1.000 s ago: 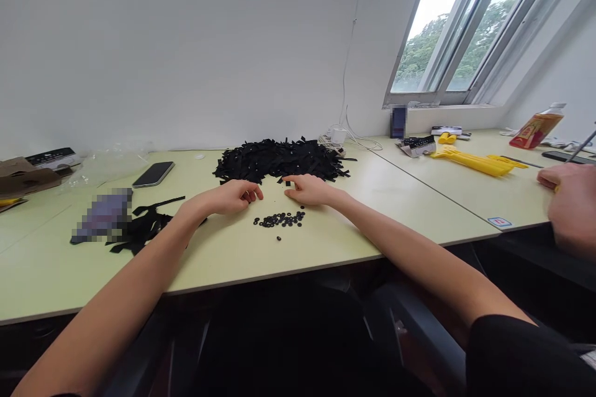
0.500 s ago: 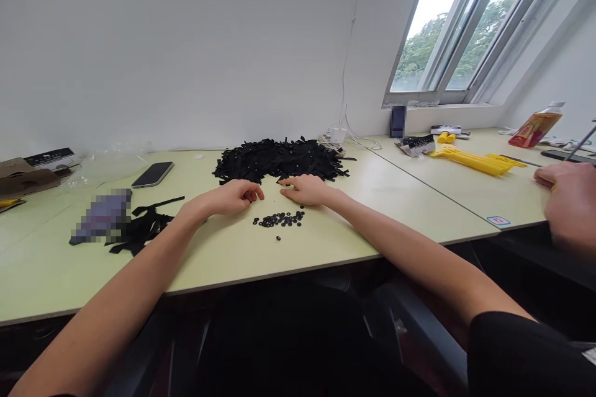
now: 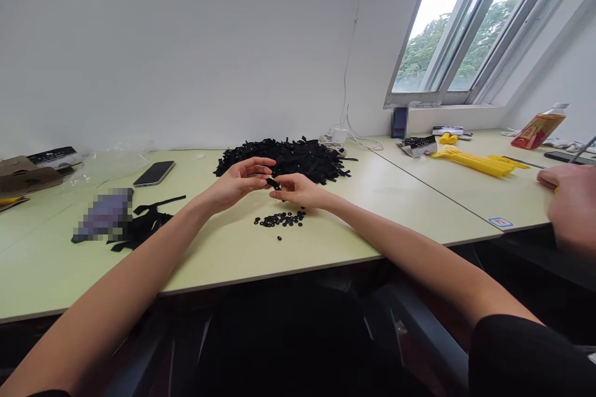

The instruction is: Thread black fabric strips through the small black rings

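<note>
A short black fabric strip (image 3: 273, 184) is held between my two hands, just above the table. My left hand (image 3: 239, 183) pinches its left end between thumb and finger, the other fingers stretched out. My right hand (image 3: 302, 191) is closed on the strip's other end. Right behind my hands lies a large heap of black strips (image 3: 307, 161). In front of them is a cluster of small black rings (image 3: 279, 219), and one loose black ring (image 3: 279, 238) sits nearer the table edge.
More black strips (image 3: 144, 229) lie by my left forearm, near a phone (image 3: 154, 173) and clear plastic (image 3: 109, 164). To the right are yellow pieces (image 3: 484, 162), a drink bottle (image 3: 540, 127) and another person's hand (image 3: 572, 198) with a thin rod. The light green table (image 3: 223, 267) ends before my lap.
My hands have lifted from the tabletop and come together, now with a black strip between them. The left hand moved right and up; its fingers spread.
</note>
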Action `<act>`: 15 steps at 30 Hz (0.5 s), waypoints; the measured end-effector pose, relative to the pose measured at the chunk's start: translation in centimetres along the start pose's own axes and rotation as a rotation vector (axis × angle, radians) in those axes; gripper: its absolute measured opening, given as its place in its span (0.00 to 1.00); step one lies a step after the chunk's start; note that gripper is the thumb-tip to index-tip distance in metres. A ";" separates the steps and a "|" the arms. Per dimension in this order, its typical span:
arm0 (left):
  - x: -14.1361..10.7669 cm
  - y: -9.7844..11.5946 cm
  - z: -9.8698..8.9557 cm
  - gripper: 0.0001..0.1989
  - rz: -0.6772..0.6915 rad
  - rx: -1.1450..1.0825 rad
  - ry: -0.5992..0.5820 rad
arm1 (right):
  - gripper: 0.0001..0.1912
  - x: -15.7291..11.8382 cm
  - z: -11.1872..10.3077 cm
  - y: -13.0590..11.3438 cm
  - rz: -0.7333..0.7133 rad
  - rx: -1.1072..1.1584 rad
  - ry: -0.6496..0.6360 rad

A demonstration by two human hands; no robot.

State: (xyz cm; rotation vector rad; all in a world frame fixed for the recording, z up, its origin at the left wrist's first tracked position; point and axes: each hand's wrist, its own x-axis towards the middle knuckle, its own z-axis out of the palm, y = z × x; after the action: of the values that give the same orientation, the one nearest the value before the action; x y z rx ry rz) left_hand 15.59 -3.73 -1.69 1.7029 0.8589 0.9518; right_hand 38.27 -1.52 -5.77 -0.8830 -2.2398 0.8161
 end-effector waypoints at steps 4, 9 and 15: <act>0.5 -0.8 -0.1 0.25 -0.081 -0.081 0.113 | 0.21 0.1 0.2 0.0 0.026 0.108 0.009; 0.8 -1.5 -0.4 0.23 -0.142 -0.177 0.187 | 0.20 0.3 0.0 0.6 0.120 0.222 0.079; 0.9 -1.8 -0.2 0.18 -0.115 -0.026 0.172 | 0.18 0.3 0.0 0.6 0.156 0.262 0.078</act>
State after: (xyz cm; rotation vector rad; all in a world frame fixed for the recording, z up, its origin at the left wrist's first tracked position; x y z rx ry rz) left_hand 15.62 -2.37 -3.16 1.5484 1.0419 1.0370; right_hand 38.28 -0.90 -6.14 -0.9524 -1.9595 1.0978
